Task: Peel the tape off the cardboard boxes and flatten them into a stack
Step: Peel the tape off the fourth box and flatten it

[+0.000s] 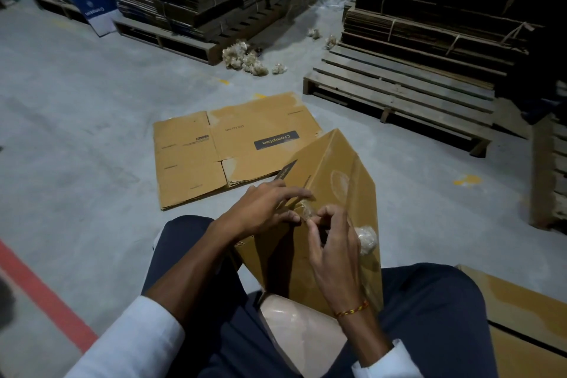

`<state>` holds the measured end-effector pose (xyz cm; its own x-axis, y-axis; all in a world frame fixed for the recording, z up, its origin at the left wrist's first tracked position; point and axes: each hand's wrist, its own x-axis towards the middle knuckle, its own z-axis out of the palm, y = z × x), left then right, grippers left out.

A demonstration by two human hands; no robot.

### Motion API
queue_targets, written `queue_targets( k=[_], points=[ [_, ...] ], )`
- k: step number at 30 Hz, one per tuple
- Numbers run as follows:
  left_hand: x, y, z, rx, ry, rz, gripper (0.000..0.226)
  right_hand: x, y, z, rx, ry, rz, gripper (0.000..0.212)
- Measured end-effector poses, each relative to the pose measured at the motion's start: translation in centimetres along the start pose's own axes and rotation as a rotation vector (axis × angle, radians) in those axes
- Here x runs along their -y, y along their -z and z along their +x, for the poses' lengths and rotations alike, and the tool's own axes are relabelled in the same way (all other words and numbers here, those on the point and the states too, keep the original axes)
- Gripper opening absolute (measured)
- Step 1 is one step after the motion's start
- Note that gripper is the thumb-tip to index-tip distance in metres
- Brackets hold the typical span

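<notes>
grey concrete floor (92, 120) runs out to pallets (399, 95) and tied bundles of flat cardboard at the far side, with crumpled tape wads (245, 60) lying by them. a flattened box (214, 156) lies on the floor just beyond the person's knees. between the knees stands the box (340, 181), tilted on edge. the left hand (264, 209) rests on its near corner, fingers fairly straight, steadying it. the right hand (333, 242) has its fingers curled, thumb and forefinger pinching a loose end of tape (306, 213) at the seam, and a balled tape wad (366, 238) seems tucked at the back of that hand.

the box looks light and stiff but easily dented; its edges and corners are the sure places to hold. the tape is thin, clear and sticky, likely to tear or lift paper, so a slow pull close to the surface seems wise.

how far the tape runs along the seam is hard to make out, and the box's lower end is hidden behind the arms and legs.
</notes>
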<state>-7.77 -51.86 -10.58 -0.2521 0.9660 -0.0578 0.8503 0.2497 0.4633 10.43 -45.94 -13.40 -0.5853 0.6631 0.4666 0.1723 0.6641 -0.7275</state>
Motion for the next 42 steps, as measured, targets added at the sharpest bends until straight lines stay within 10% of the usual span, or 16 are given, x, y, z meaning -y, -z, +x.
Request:
queue_targets(
  k=[42],
  points=[
    [4.5,0.6,-2.1,-0.040,0.194,-0.363,0.046,-5.2,8.7,0.4,0.378,-0.223,-0.410,0.052]
  ],
)
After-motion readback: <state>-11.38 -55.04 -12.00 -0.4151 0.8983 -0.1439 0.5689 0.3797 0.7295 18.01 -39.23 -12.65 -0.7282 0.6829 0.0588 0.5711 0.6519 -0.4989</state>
